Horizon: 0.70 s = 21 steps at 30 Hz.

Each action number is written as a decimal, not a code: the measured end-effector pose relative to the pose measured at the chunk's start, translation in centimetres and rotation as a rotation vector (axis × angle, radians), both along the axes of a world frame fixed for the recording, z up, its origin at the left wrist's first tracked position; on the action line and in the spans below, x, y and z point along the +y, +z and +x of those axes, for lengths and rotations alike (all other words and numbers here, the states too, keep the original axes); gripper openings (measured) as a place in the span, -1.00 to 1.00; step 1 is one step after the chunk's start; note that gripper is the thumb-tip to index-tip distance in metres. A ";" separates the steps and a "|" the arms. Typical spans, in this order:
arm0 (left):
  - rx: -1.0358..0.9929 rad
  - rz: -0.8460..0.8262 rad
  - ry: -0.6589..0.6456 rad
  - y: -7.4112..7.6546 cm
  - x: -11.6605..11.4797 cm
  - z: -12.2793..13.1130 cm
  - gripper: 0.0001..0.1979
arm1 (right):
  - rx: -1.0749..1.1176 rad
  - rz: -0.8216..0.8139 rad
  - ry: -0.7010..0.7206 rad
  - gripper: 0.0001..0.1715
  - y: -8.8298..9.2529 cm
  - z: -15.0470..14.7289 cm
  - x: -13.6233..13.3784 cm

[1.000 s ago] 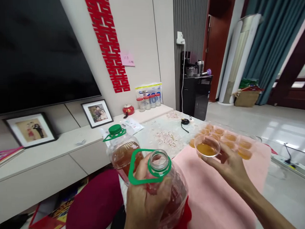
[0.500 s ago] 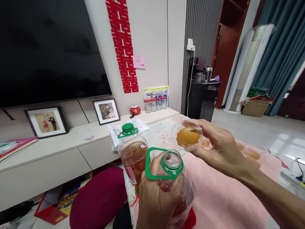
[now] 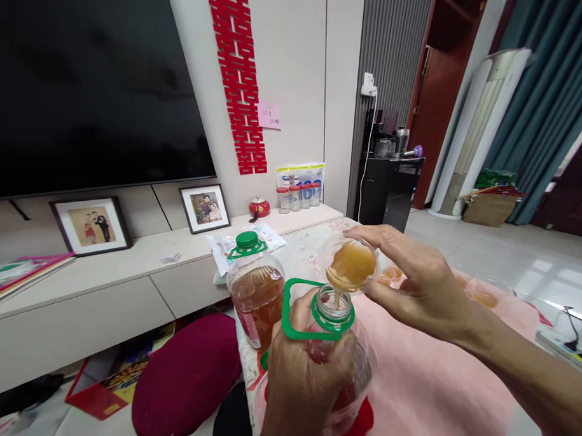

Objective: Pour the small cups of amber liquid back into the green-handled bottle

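Observation:
My left hand (image 3: 310, 370) is closed round the neck of a clear plastic jug (image 3: 361, 374), its fingers passing through the green handle ring. The jug's mouth is uncapped. My right hand (image 3: 417, 280) pinches a small clear plastic cup (image 3: 326, 252) of amber liquid by its rim. The cup is tilted over the jug's mouth, and a thin stream runs from its lip into the opening. Left of the jug stands a second jug (image 3: 258, 295), capped in green and filled with brownish liquid. How much liquid the held jug contains is hard to make out.
More cups of amber liquid (image 3: 485, 298) stand on the pink cloth (image 3: 420, 372) beyond my right forearm. A maroon round stool (image 3: 186, 380) is at the lower left. Red-lidded jars (image 3: 295, 197) and picture frames (image 3: 205, 209) line the low cabinet.
My right hand has moved the cup left and down to the jug's mouth and tipped it further. Liquid now pours out. My left hand keeps its hold on the jug.

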<state>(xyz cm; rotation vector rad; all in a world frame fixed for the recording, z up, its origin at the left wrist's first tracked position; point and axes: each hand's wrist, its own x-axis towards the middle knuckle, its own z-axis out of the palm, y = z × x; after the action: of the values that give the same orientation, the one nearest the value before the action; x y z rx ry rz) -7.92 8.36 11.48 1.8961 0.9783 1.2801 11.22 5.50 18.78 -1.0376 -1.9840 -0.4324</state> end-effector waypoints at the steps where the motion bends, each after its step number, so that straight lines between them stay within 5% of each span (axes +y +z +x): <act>1: -0.025 -0.001 -0.005 -0.2 0.1 0.0 -0.73 | -0.013 0.005 -0.004 -0.51 0.0 0.0 0.0; 9: 0.026 -0.012 -0.022 1.0 0.0 -0.4 -0.76 | -0.079 0.053 -0.006 -0.42 0.5 -0.1 0.1; 21: 0.029 0.025 0.030 0.8 0.0 -0.1 -0.70 | -0.200 0.142 0.005 -0.53 1.0 -0.1 0.2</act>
<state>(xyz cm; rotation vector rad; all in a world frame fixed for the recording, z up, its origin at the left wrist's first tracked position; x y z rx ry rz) -8.03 8.39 12.24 1.9308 1.0134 1.2907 11.15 5.67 19.74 -0.9301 -2.0965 -0.6871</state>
